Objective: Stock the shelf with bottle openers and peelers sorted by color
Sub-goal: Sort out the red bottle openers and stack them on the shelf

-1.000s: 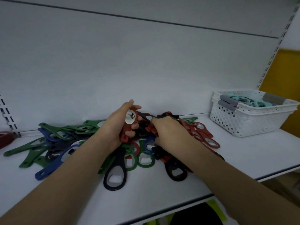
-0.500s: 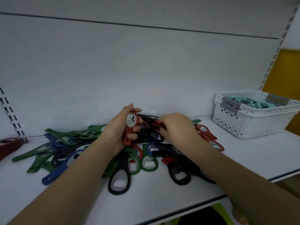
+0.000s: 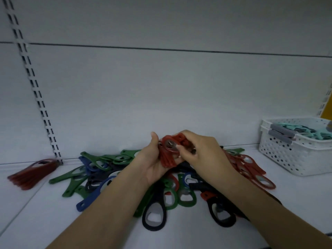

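A mixed pile of bottle openers [image 3: 111, 175] in green, blue, black and red lies on the white shelf [image 3: 41, 221]. My left hand [image 3: 152, 162] holds a small stack of red openers [image 3: 168, 153] upright above the pile. My right hand [image 3: 201, 155] pinches the top of that same red stack from the right. More red openers [image 3: 251, 168] lie loose to the right of my hands. A sorted stack of red openers [image 3: 30, 173] rests at the far left by the shelf upright.
A white perforated basket [image 3: 294, 157] with teal peelers [image 3: 305, 132] stands at the right end of the shelf. The slotted upright [image 3: 36, 94] runs up the back panel at left. The shelf's front edge is near the bottom right.
My right hand left the pile and brought a red opener up onto the stack in my left hand. The camera has turned left, bringing the sorted red stack into view.
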